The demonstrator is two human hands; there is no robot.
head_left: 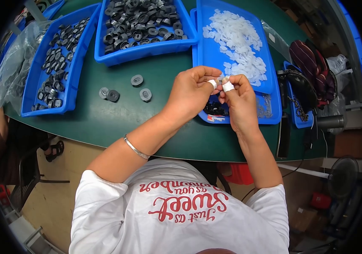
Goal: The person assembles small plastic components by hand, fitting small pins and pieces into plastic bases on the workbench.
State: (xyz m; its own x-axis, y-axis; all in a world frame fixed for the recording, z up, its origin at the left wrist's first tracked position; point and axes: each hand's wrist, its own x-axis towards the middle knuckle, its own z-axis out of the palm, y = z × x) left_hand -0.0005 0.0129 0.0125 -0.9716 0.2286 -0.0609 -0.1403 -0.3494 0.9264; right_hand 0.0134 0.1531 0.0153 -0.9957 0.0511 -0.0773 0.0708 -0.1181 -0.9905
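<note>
My left hand and my right hand meet over the near edge of a blue tray, with thumbs and fingertips pinched together. White tape wraps both thumbs. Between the fingertips is a small pale piece, mostly hidden by the fingers, so its exact kind does not show. Just beyond the hands, translucent white plastic pieces lie heaped in the upper blue tray. Below the hands, small black parts and fine metallic-looking parts sit in the lower blue tray.
Several round grey parts lie loose on the green table. More fill a blue bin at the back and a blue tray at left. A small blue tray holds dark parts at right. Another person's arm shows far left.
</note>
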